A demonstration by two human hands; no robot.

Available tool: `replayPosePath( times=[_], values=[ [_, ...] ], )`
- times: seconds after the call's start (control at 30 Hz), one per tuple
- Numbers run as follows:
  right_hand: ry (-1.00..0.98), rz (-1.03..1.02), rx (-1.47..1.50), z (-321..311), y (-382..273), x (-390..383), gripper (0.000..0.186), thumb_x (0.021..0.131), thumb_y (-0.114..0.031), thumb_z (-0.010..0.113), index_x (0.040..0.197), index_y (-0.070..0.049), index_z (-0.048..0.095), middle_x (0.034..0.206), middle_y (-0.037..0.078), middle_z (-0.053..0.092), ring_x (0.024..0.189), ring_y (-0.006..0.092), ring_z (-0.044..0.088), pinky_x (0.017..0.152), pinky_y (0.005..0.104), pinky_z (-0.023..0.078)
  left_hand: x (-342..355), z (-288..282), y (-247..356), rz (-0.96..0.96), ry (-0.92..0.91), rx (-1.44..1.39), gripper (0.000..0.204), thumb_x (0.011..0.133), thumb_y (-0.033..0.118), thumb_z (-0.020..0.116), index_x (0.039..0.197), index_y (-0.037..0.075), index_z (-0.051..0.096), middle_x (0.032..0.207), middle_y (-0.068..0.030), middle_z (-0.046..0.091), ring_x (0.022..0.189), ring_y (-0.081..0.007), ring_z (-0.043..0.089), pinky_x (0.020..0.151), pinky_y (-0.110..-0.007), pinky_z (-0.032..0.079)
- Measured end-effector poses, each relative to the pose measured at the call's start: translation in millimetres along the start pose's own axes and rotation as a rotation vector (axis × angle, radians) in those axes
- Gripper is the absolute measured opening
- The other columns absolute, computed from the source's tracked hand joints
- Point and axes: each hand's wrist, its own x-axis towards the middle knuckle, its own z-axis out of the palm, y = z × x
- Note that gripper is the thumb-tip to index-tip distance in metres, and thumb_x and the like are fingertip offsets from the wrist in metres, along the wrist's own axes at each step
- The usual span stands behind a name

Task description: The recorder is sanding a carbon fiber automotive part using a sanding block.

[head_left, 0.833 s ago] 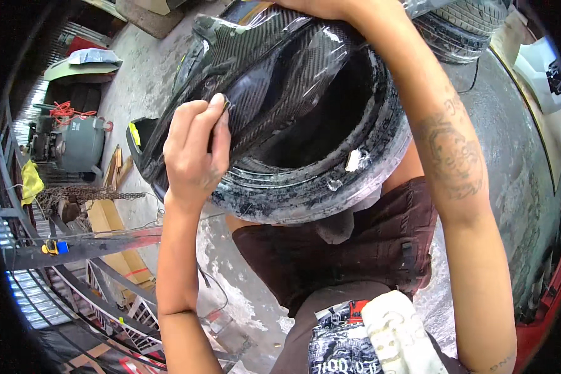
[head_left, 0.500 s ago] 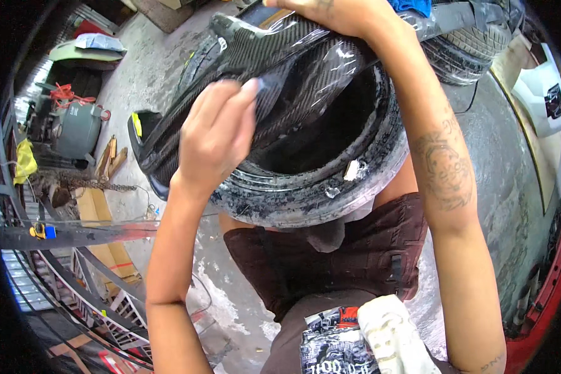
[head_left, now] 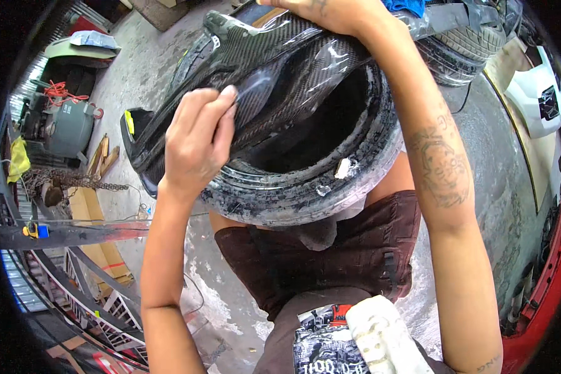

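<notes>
A glossy black carbon-fibre panel (head_left: 305, 75), long and curved, lies tilted across a dusty tyre (head_left: 274, 202) close to my legs. My left hand (head_left: 196, 137) is closed just over the near side of the panel, fingers curled and pressed together. Whatever it may pinch is too small or hidden to make out. At the top edge my right hand (head_left: 330, 12) rests on the panel's far side, apparently gripping it; part of its fingers is cut off by the frame. A pale streak shows on the panel beside my left hand.
Another tyre (head_left: 458, 56) stands at the far right, with a blue cloth (head_left: 405, 6) nearby. A white car body part (head_left: 539, 100) lies on the right. To the left are a grey tank (head_left: 71, 128), a chain (head_left: 87, 177), cardboard (head_left: 100, 230) and a metal beam (head_left: 75, 235).
My left hand has moved a little left and toward me along the panel, and is less blurred. My right hand stays on the panel. The whole view has shifted slightly.
</notes>
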Motion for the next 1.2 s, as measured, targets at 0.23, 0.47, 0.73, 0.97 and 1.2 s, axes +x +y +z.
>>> replayPosePath(
  times=[0.23,0.47,0.73,0.97,1.2],
  values=[
    [0.047,0.005,0.033,1.0,-2.4,-3.6,0.070,0.097,-0.065,0.051,0.101,-0.001,0.078,0.116,0.023,0.072,0.125,0.0380,0.058,0.110,0.0519,0.034,15.6,9.7,2.3,0.097,-0.010,0.005,0.030,0.078,-0.012,0.074,0.107,-0.005,0.069,0.091,-0.0149,0.063,0.077,-0.0304,0.063,0.071,-0.039,0.054],
    [-0.064,0.004,0.083,-15.7,-7.0,-4.3,0.067,0.097,-0.063,0.053,0.105,-0.002,0.078,0.121,0.023,0.071,0.127,0.0383,0.056,0.110,0.0547,0.034,24.3,8.2,6.0,0.054,-0.066,-0.017,0.032,0.080,-0.014,0.074,0.110,-0.005,0.070,0.097,-0.0175,0.066,0.084,-0.0298,0.067,0.077,-0.036,0.054],
    [-0.026,0.027,0.066,-9.8,-12.8,-1.7,0.066,0.097,-0.064,0.051,0.104,-0.004,0.079,0.119,0.023,0.071,0.129,0.0398,0.055,0.114,0.0556,0.031,30.7,12.4,4.2,0.089,-0.032,-0.075,0.031,0.080,-0.011,0.073,0.110,-0.003,0.067,0.089,-0.0152,0.061,0.080,-0.0316,0.064,0.071,-0.039,0.053],
    [-0.006,0.017,0.050,-11.5,-1.6,-9.6,0.065,0.099,-0.063,0.049,0.109,-0.007,0.079,0.122,0.021,0.071,0.130,0.0393,0.054,0.115,0.0564,0.029,-5.6,-29.0,10.4,-0.082,0.136,-0.055,0.033,0.080,-0.006,0.082,0.109,-0.002,0.068,0.098,-0.0169,0.070,0.082,-0.0277,0.068,0.072,-0.036,0.057],
    [0.009,0.014,0.070,-11.4,-7.9,-2.8,0.067,0.098,-0.065,0.050,0.105,-0.004,0.079,0.117,0.022,0.072,0.126,0.0377,0.057,0.114,0.0533,0.031,4.0,-7.4,-3.2,0.074,-0.018,0.015,0.023,0.078,-0.010,0.078,0.097,-0.003,0.066,0.089,-0.0159,0.064,0.077,-0.0315,0.065,0.067,-0.039,0.055]
  ],
)
